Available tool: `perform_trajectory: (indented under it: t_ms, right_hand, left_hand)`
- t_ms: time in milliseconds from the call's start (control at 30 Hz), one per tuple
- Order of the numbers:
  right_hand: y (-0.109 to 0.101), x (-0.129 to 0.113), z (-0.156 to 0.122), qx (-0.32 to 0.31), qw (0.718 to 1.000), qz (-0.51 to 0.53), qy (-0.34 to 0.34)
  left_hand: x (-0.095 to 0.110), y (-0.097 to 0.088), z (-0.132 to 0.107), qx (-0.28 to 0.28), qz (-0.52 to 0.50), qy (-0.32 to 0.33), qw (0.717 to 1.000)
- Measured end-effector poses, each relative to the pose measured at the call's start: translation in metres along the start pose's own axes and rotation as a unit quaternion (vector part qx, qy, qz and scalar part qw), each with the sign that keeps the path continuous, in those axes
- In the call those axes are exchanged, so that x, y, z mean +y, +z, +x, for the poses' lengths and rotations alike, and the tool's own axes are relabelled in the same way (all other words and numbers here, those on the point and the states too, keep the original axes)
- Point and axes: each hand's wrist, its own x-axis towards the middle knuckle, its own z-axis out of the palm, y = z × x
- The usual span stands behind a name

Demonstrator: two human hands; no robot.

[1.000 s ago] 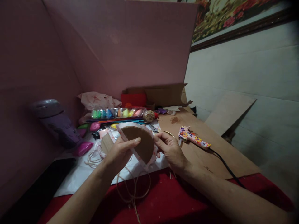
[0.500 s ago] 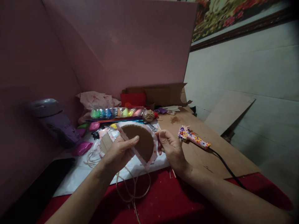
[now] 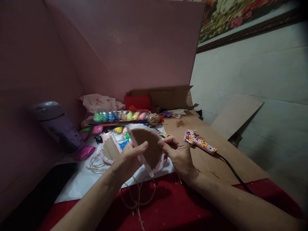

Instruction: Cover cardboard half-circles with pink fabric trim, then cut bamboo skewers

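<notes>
I hold up a half-round piece of brown cardboard [image 3: 148, 147] edged with pink patterned fabric. My left hand [image 3: 128, 158] pinches its straight left edge, thumb laid across the face. My right hand [image 3: 176, 154] grips its right rim with fingers curled. A loop of jute twine [image 3: 137, 195] hangs below onto the red cloth. Behind the left hand lies another cardboard disc [image 3: 109, 148] wrapped in the same fabric.
A flowered glue gun [image 3: 198, 143] with a black cord lies on the brown board to the right. A row of coloured clay packs [image 3: 120, 116], a twine ball [image 3: 153, 119], a purple jar [image 3: 56, 126] and an open cardboard box [image 3: 168, 96] stand behind.
The cardboard piece has shifted slightly right and tilted up. My right hand has loosened from a fist-like grip to a pinch on the rim; blue and yellow packs now show behind.
</notes>
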Motion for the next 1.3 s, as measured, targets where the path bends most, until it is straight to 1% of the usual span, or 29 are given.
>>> perform_trajectory:
  t_ms: [100, 200, 300, 400, 600, 800, 933, 1000, 1033, 1067, 1100, 1167, 1200, 1233, 1300]
  right_hand:
    - [-0.002, 0.003, 0.003, 0.031, 0.999, 0.016, 0.010]
    - [-0.003, 0.006, 0.005, 0.053, 0.998, 0.028, 0.023]
    - [-0.004, 0.008, 0.006, 0.065, 0.997, 0.030, 0.029]
    - [-0.005, 0.011, 0.007, 0.067, 0.997, 0.018, 0.023]
    - [-0.004, 0.013, 0.005, 0.064, 0.998, -0.009, 0.013]
    - [-0.002, 0.017, 0.003, 0.051, 0.999, -0.018, 0.002]
    - [-0.002, 0.025, 0.007, 0.051, 0.999, -0.019, 0.004]
    - [-0.002, 0.026, 0.008, 0.056, 0.998, -0.009, 0.008]
    - [-0.003, 0.025, 0.009, 0.059, 0.998, -0.002, 0.010]
    - [-0.003, 0.024, 0.009, 0.065, 0.998, 0.005, 0.012]
    - [-0.003, 0.023, 0.009, 0.070, 0.997, 0.013, 0.014]
    - [-0.003, 0.020, 0.009, 0.075, 0.996, 0.031, 0.019]
    - [-0.003, 0.019, 0.009, 0.075, 0.996, 0.040, 0.022]
    - [-0.003, 0.018, 0.009, 0.073, 0.996, 0.048, 0.026]
    - [-0.003, 0.018, 0.009, 0.073, 0.996, 0.049, 0.027]
  left_hand:
    - [-0.004, -0.003, 0.004, 0.004, -0.014, -0.003, 1.000]
    - [-0.005, -0.007, 0.007, 0.036, -0.023, -0.010, 0.999]
    - [-0.006, -0.006, 0.008, 0.074, 0.008, -0.012, 0.997]
    - [-0.008, -0.005, 0.009, 0.105, 0.047, -0.005, 0.993]
    - [-0.011, -0.007, 0.013, 0.158, 0.084, -0.005, 0.984]
    - [-0.018, -0.012, 0.013, 0.175, 0.116, -0.015, 0.978]
    - [-0.020, -0.005, 0.012, 0.146, 0.109, 0.013, 0.983]
    - [-0.019, -0.004, 0.012, 0.142, 0.093, 0.033, 0.985]
    - [-0.017, -0.006, 0.012, 0.155, 0.087, 0.045, 0.983]
    - [-0.015, -0.009, 0.013, 0.180, 0.083, 0.063, 0.978]
    - [-0.014, -0.012, 0.013, 0.214, 0.085, 0.084, 0.969]
    - [-0.010, -0.020, 0.014, 0.291, 0.107, 0.124, 0.943]
    - [-0.009, -0.022, 0.015, 0.311, 0.115, 0.136, 0.934]
    - [-0.008, -0.024, 0.015, 0.322, 0.118, 0.141, 0.929]
    - [-0.007, -0.022, 0.015, 0.309, 0.110, 0.129, 0.936]
